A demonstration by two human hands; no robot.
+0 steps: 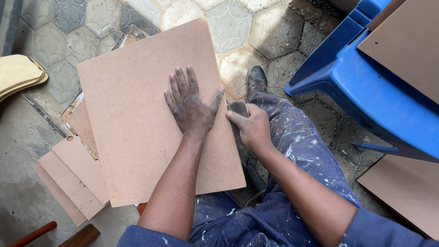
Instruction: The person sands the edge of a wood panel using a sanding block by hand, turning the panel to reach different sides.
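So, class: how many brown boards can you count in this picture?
About 7: large board under left hand; three smaller pieces beside it; one on blue chair; one bottom right; others possibly hidden.

blue plastic chair (375,91) right | smaller boards (75,178) stacked left | black shoe (256,78) on patterned tiles (228,23)

- Looks like a small outdoor workshop for cutting and smoothing wood boards.
- Flat brown fibreboard panel (151,114) on top, more brown board pieces (73,178) stacked on the ground.
- Worn floor of grey six-sided patterned tiles (256,27) beside rough bare concrete (23,201).
- Blue work trousers with white paint splashes (292,151), like a worker's clothes.
- Blue plastic chair (366,91) holding another brown board (407,41).
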